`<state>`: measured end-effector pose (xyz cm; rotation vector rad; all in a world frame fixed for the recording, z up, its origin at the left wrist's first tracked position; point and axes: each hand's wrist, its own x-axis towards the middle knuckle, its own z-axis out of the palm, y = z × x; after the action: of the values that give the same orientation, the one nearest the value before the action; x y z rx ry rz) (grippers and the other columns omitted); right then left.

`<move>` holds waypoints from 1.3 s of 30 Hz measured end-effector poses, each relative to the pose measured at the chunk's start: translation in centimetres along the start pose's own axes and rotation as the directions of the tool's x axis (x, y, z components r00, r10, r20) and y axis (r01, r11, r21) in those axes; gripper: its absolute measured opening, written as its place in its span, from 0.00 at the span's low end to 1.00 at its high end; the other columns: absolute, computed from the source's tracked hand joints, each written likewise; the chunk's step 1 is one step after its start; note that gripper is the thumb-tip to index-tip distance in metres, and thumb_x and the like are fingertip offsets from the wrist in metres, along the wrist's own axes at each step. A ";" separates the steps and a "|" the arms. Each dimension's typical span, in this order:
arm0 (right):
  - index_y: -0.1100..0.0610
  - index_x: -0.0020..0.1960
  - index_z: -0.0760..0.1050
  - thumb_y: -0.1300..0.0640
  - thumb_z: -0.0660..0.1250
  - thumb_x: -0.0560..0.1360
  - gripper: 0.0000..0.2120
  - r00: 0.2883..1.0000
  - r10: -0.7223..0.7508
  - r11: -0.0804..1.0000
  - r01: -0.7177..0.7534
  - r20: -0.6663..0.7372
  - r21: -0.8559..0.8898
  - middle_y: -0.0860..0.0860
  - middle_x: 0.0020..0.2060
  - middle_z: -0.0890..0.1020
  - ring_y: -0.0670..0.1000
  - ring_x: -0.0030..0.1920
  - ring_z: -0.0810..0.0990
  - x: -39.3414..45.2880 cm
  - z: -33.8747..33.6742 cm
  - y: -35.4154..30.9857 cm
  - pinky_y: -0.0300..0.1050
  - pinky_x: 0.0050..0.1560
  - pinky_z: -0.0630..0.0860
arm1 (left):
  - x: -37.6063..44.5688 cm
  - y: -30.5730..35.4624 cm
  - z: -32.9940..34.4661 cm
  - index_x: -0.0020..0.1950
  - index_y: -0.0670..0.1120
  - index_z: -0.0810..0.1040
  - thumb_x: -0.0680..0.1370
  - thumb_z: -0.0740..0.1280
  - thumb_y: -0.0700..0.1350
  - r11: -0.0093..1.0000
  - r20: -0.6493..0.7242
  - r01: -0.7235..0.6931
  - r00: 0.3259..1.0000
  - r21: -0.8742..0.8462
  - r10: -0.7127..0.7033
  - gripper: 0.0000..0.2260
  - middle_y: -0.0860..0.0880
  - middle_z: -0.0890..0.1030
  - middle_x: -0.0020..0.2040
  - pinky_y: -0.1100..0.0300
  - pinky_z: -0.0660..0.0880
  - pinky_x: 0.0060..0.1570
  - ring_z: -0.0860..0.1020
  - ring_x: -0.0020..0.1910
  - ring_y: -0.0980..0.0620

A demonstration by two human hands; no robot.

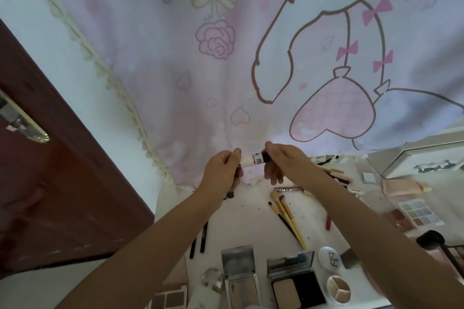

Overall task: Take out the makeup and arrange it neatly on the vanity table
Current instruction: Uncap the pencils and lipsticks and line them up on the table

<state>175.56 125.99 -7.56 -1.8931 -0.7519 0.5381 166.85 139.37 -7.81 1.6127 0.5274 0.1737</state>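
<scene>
Left hand (pixel 222 170): raised above the surface, fingers curled round the pale end of a tube (pixel 253 159); a second dark item appears to hang from the same grip below the palm, identity unclear.
Right hand (pixel 277 159): thumb and fingers pinch the tube's dark end, apparently its cap.
Tube: held level between both hands, off the surface (pixel 251 218), in front of the curtain (pixel 200 70).
Laid out, below right hand: three brushes (pixel 286 213) lying side by side; a red stick (pixel 328 223) just right of them.
Laid out, below left hand: two dark pencils (pixel 198 241), roughly parallel.
Laid out, nearest the person: two open compacts (pixel 266 276) side by side, a white oval case (pixel 330 259), a round three-part pot (pixel 339 289).
Laid out, far right of right hand: palette (pixel 420 213), pink tube (pixel 404 187), more pencils (pixel 334 174) near the curtain.
Done (judged): most items appear out and spread on the surface, several in rough rows.
Left (judged): tube not yet placed; right-side items look loosely grouped and may need tidying. Source bag or box not in view, so remaining count cannot be told.
</scene>
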 end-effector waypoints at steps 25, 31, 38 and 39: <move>0.49 0.43 0.75 0.64 0.63 0.76 0.10 0.998 -0.064 0.996 0.064 -0.001 0.062 0.46 0.31 0.80 0.45 0.31 0.78 0.0 -0.4 0.5 0.35 0.35 0.77 | -0.1 -1.1 -1.0 0.39 0.47 0.76 0.76 0.66 0.40 1.000 0.020 -0.014 1.000 0.001 0.014 0.06 0.50 0.80 0.31 0.61 0.71 0.29 0.74 0.27 0.54; 0.49 0.48 0.75 0.64 0.63 0.75 0.10 0.998 -0.005 0.984 -0.007 0.067 0.178 0.47 0.39 0.81 0.46 0.35 0.80 -0.5 -0.8 0.5 0.38 0.36 0.78 | -0.1 -1.3 -1.8 0.37 0.54 0.79 0.70 0.71 0.35 0.990 0.049 -0.110 0.993 0.087 0.106 0.13 0.52 0.83 0.37 0.53 0.73 0.39 0.77 0.34 0.47; 0.48 0.42 0.76 0.62 0.66 0.74 0.09 0.997 -0.065 0.997 0.066 -0.030 0.049 0.46 0.30 0.77 0.41 0.28 0.75 -0.9 -0.4 0.5 0.34 0.35 0.76 | -0.4 -1.6 -1.5 0.38 0.54 0.79 0.68 0.73 0.36 0.880 0.045 -0.328 0.942 0.344 0.333 0.12 0.50 0.82 0.42 0.53 0.78 0.40 0.80 0.40 0.47; 0.48 0.43 0.76 0.64 0.66 0.73 0.11 0.996 -0.081 0.996 0.083 -0.032 0.045 0.47 0.32 0.77 0.40 0.30 0.75 -1.1 -0.4 0.5 0.33 0.38 0.76 | -0.4 -1.7 -1.5 0.40 0.50 0.79 0.68 0.73 0.37 0.837 0.050 -0.359 0.926 0.414 0.373 0.09 0.49 0.82 0.44 0.55 0.78 0.41 0.80 0.41 0.49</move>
<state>175.19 124.81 -7.86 -1.8152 -0.7873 0.4711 165.49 140.56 -9.17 2.1296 0.2807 0.3974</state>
